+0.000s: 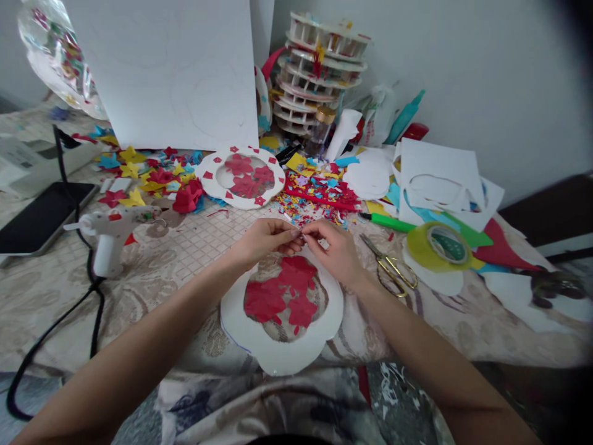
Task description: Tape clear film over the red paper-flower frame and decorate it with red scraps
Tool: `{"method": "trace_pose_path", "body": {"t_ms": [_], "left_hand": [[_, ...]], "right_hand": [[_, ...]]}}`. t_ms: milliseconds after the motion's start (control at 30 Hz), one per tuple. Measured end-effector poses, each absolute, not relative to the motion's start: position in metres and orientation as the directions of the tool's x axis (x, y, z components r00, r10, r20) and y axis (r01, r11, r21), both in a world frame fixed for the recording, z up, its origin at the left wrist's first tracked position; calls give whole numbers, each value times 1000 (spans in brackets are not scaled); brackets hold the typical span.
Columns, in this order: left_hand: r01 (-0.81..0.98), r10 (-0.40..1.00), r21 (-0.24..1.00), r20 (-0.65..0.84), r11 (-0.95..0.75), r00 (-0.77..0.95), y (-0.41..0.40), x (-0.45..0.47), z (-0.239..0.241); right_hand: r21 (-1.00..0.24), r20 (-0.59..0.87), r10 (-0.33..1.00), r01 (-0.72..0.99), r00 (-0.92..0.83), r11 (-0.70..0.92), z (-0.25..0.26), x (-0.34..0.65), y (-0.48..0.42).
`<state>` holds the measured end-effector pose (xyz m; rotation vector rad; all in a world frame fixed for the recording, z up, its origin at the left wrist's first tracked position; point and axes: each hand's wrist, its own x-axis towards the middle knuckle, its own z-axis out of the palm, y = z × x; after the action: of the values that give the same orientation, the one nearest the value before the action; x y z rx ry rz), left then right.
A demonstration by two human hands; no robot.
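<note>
A white scalloped paper frame with red paper flowers in its middle lies at the table's near edge. Both hands meet just above its far rim. My left hand and my right hand have their fingertips pinched together on something tiny that I cannot make out. A second white frame with red flowers and small red diamonds round its rim lies farther back.
A white glue gun with a black cord lies left, beside a dark tablet. Gold scissors, a yellow-green tape roll and a green marker lie right. Coloured paper scraps, white sheets and a stacked holder fill the back.
</note>
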<state>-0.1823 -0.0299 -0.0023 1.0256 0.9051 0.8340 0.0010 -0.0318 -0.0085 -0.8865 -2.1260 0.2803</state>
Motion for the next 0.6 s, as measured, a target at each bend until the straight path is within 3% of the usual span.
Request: {"method": "trace_pose_path", "body": {"t_ms": [600], "left_hand": [[-121,898,947,-234,297,372,-29,-182,-2]], "right_hand": [[-545,548,727,484,-413,685,-10,0,-32]]}}
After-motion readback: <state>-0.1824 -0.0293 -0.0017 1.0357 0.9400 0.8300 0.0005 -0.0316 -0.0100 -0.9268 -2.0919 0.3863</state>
